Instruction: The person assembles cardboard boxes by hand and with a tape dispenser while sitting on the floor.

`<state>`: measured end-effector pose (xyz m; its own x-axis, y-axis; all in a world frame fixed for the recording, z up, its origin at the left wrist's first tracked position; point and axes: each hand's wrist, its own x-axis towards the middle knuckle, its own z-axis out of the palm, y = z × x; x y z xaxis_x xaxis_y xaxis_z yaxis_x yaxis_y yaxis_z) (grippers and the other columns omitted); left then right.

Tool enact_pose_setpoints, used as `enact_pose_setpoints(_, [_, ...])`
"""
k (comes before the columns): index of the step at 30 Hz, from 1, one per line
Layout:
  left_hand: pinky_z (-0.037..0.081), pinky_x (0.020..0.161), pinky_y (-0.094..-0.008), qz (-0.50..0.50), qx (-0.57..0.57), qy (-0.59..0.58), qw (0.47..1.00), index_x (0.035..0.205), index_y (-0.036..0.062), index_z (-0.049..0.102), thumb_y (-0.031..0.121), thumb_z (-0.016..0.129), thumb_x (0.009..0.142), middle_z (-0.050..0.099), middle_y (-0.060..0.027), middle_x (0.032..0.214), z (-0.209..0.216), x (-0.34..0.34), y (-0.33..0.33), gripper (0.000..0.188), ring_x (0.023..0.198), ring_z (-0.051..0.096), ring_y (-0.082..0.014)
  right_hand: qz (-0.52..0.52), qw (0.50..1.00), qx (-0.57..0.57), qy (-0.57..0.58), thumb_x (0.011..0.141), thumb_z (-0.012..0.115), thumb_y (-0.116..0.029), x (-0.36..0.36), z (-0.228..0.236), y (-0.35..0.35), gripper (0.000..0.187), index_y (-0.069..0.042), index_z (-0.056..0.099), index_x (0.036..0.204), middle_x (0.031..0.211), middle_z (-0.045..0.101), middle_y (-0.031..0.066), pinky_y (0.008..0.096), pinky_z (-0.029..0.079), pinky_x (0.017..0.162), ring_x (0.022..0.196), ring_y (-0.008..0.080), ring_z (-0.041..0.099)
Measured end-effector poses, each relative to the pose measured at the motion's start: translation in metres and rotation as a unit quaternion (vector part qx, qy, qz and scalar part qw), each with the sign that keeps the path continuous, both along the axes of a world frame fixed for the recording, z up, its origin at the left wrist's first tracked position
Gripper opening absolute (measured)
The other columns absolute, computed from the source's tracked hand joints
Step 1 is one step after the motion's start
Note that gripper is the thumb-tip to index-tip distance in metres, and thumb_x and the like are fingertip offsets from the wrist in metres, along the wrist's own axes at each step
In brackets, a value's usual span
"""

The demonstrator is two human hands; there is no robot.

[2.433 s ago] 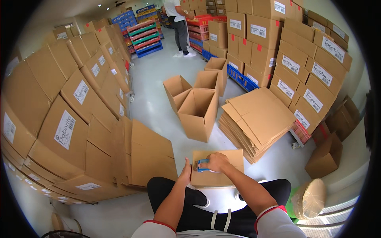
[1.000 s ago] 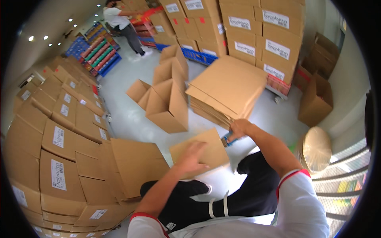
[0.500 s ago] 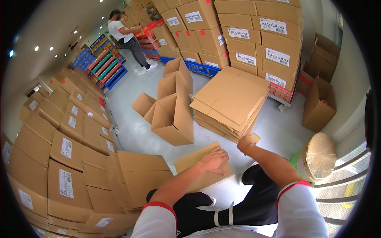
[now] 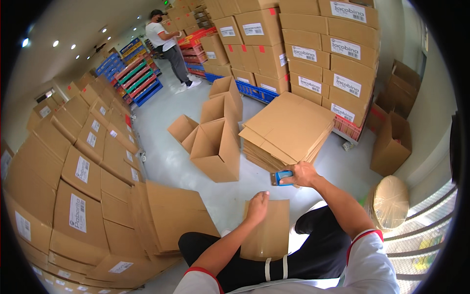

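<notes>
A brown cardboard box (image 4: 270, 228) stands between my legs, its smooth face toward me. At the upper left edge of that box is my left hand (image 4: 257, 208), its fingers curled together; whatever they may hold is hidden. My right hand (image 4: 304, 174) is wrapped round a blue hand-held tape dispenser (image 4: 283, 178), just beyond the box and in front of a stack of flattened cartons (image 4: 289, 122). A gap separates the two hands.
Several opened boxes (image 4: 213, 147) stand on the floor ahead. Labelled cartons (image 4: 78, 196) are piled along the left, with loose flaps (image 4: 178, 210) beside my left leg. More cartons (image 4: 347, 68) rise behind the flat stack. A wrapped round bundle (image 4: 390, 201) stands right. A person (image 4: 169, 49) works farther back.
My left hand has gone from lying spread on the box to curled at its edge. The box has turned upright toward me. My right hand has swung inward, bringing the tape dispenser into sight.
</notes>
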<state>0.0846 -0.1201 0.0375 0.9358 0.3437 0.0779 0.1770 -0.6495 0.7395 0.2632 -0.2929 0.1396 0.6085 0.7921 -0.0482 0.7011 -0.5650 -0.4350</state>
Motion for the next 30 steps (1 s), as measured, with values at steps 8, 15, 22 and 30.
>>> enact_pose_setpoints(8, [0.042,0.106,-0.0373,0.149,-0.535,-0.07,0.829,0.136,-0.0071,0.052,0.058,0.037,0.106,0.061,-0.0145,0.128,0.066,-0.013,-0.002,0.073,0.116,0.058,-0.0227,0.076,0.992,0.047,0.089,0.08,0.074,-0.064,-0.028,0.031,0.015,0.068,-0.013,0.071,0.126,0.099,0.074,0.0206,0.0422,0.053,0.091,0.094,0.0363,0.07])
enact_pose_setpoints(15, [0.047,0.092,-0.0314,0.153,-0.623,-0.049,0.766,0.117,0.0035,0.064,0.043,0.06,0.102,0.066,-0.0043,0.108,0.084,-0.024,0.014,0.043,0.098,0.059,-0.015,0.09,0.979,0.125,0.136,0.079,0.076,-0.06,-0.038,0.039,0.006,0.066,-0.013,0.072,0.125,0.098,0.075,0.0203,0.0417,0.054,0.089,0.093,0.036,0.071])
enact_pose_setpoints(22, [0.048,0.069,-0.022,0.136,-0.668,-0.067,0.729,0.098,0.0094,0.065,0.02,0.069,0.097,0.063,0.0004,0.088,0.074,-0.01,-0.019,0.011,0.075,0.056,-0.0084,0.031,0.971,0.176,0.156,0.079,0.08,-0.053,-0.032,0.025,-0.066,0.059,-0.01,0.074,0.119,0.097,0.076,0.0172,0.04,0.055,0.086,0.09,0.0326,0.073])
enact_pose_setpoints(30, [0.046,0.073,-0.0204,0.246,-0.401,-0.052,0.881,0.104,0.0039,0.068,0.017,0.07,0.097,0.064,0.0031,0.086,0.035,-0.036,0.081,0.015,0.075,0.055,-0.0039,-0.071,0.996,-0.014,0.046,0.074,0.082,-0.051,-0.016,0.024,-0.111,0.06,-0.007,0.075,0.114,0.093,0.074,0.0211,0.0445,0.055,0.083,0.089,0.0384,0.07])
